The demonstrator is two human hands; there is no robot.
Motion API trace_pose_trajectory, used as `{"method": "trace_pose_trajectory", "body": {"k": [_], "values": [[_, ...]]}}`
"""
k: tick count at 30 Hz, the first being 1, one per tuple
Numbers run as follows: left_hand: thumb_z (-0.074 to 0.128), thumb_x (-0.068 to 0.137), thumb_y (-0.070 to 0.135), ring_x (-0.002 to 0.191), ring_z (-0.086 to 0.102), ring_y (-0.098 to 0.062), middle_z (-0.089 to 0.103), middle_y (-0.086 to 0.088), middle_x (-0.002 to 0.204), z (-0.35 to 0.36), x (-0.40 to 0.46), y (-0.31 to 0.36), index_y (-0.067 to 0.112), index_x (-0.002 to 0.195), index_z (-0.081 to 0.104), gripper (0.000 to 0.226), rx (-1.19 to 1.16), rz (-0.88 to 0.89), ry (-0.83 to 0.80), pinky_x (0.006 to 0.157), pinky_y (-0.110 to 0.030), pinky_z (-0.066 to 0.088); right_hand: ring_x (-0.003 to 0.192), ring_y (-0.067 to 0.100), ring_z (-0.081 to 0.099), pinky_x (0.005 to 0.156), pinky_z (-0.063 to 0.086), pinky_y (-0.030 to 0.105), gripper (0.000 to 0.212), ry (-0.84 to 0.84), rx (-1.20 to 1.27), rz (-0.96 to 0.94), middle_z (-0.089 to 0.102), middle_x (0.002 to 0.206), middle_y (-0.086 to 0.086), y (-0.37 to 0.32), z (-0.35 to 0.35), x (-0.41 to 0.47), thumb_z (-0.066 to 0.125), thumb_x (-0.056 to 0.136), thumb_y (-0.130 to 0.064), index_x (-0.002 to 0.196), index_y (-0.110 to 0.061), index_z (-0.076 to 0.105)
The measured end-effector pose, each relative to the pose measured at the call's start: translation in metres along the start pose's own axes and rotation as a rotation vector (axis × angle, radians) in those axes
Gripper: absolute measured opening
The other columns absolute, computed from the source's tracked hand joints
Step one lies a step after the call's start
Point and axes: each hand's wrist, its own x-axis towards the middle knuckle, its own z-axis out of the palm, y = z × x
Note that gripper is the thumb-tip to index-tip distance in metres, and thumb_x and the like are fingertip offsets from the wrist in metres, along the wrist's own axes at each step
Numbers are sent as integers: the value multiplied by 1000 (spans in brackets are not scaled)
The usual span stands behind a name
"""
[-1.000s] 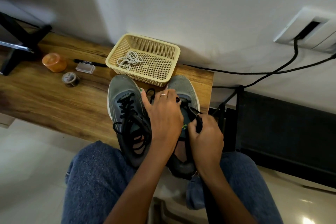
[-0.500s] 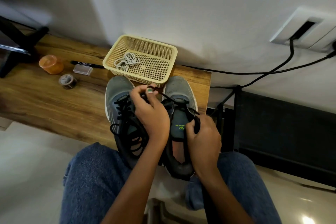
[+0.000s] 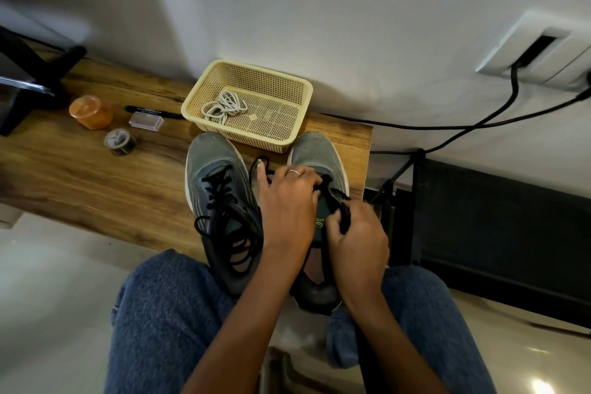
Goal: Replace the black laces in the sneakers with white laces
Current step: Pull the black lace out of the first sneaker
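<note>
Just before the perforated plastic basket [image 3: 300, 96], both hands are working the right mesh sneaker [image 3: 315, 150]: left hand [image 3: 287, 201] curling onto black lace [image 3: 263, 160], right hand [image 3: 358, 233] pinching it. Coiled white laces [image 3: 224, 105] are lying inside.

We have one view only: the head camera looks forward and down, close above both hands, the wall behind them.

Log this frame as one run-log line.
step: unlacing right sneaker | left hand: on black lace | right hand: gripping black lace | white laces: in basket
</note>
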Motion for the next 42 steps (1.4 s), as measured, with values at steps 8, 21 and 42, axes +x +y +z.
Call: {"method": "trace_pose_trajectory", "body": {"k": [8, 21, 42], "values": [[63, 90, 15, 95, 61, -21, 67, 1, 93, 1, -5, 7, 15, 91, 68, 6, -177, -104, 106, 116, -57, 16, 83, 22, 57, 63, 41, 30, 9, 12, 11, 7, 58, 88, 3, 0, 1, -1, 57, 88, -15, 94, -10, 60], [44, 101, 11, 83, 70, -20, 66, -3, 96, -13, 19, -6, 16, 95, 45, 9, -1217, -816, 771, 70, -32, 52, 76, 19, 53, 62, 34, 27, 3, 50, 55, 46, 52, 81, -1, 3, -3, 0, 58, 86, -12, 87, -9, 59], [39, 102, 27, 130, 45, -21, 42, -7, 148, -14, -32, 3, 17, 153, 20, 55, -520, -376, -281, 106, -33, 39, 108, 12, 45, 90, 39, 28, 26, -161, 41, -175, 55, 109, -2, -19, -20, 25, 59, 88, -26, 112, -15, 62]]}}
